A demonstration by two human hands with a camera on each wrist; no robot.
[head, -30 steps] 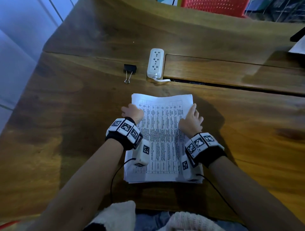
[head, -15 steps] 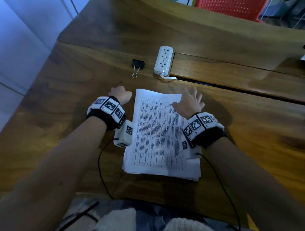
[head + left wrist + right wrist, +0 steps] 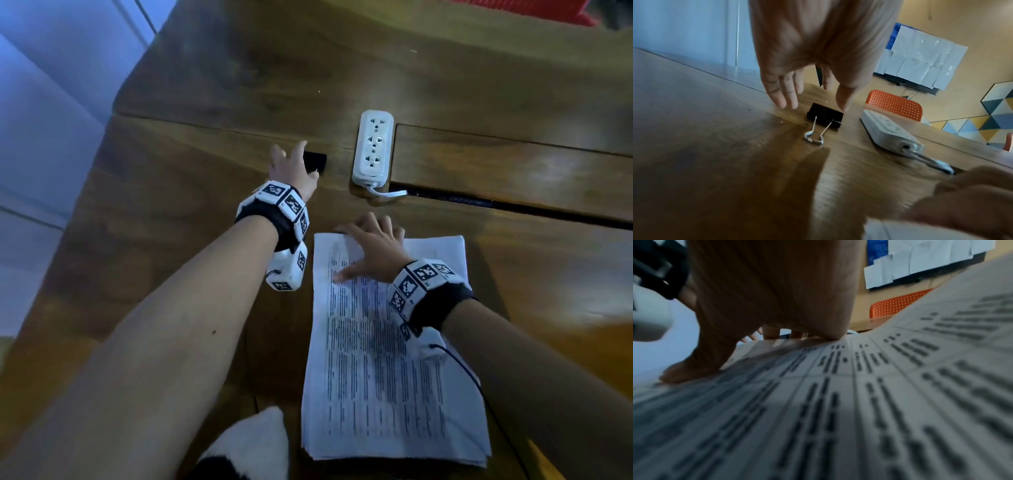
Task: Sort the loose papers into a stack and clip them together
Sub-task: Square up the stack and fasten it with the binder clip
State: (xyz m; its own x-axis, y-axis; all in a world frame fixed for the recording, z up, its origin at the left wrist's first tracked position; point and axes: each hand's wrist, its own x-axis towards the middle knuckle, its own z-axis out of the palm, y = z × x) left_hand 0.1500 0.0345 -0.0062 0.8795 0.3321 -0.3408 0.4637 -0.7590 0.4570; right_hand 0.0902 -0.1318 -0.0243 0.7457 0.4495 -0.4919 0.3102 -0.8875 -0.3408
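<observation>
Fetching step: left hand (image 3: 813,53), fingers spread and holding nothing, over black metal binder clip (image 3: 825,116) beside white power strip (image 3: 373,147); right hand (image 3: 371,251) flat on white printed paper stack (image 3: 387,377). Next: pinch clip.

Dark brown wooden table (image 3: 171,222) with three things lying on it.

A black binder clip with silver wire handles (image 3: 823,119) lies flat toward the far side, its handles pointing back to the person. Just to its right sits a white plastic power strip with three sockets (image 3: 374,148), lengthwise front to back, its white cord (image 3: 387,194) running off the near end into a dark gap in the tabletop. Nearer the person lies a stack of white printed papers (image 3: 383,394), edges roughly squared.
</observation>
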